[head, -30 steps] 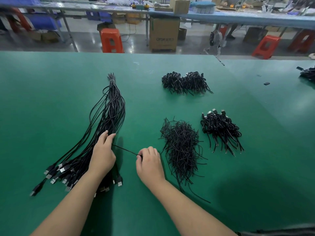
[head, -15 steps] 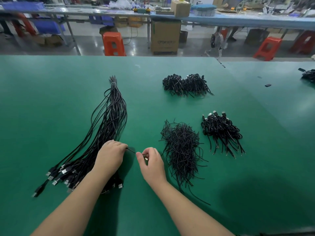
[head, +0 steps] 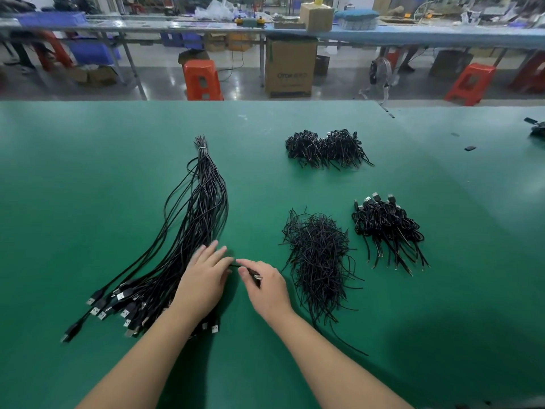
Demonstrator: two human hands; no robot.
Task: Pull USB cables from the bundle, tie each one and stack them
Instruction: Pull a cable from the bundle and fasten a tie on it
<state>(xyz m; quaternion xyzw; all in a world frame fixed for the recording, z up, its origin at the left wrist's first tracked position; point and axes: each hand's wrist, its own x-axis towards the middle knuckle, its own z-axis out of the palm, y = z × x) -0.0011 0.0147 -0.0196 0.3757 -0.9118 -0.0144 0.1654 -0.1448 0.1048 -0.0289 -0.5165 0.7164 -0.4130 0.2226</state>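
Since half a second ago, the left hand [head: 203,278] is spread flat on the cable bundle [head: 188,240]. One cable's plug [head: 256,276] is pinched in the right hand [head: 267,286]. Bare green table [head: 88,202] is left around them. The cable between the hands is barely seen.

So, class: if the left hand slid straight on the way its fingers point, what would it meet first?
The left hand points up and right, away from the person; beyond the cable bundle edge it touches, bare green table follows, it seems.
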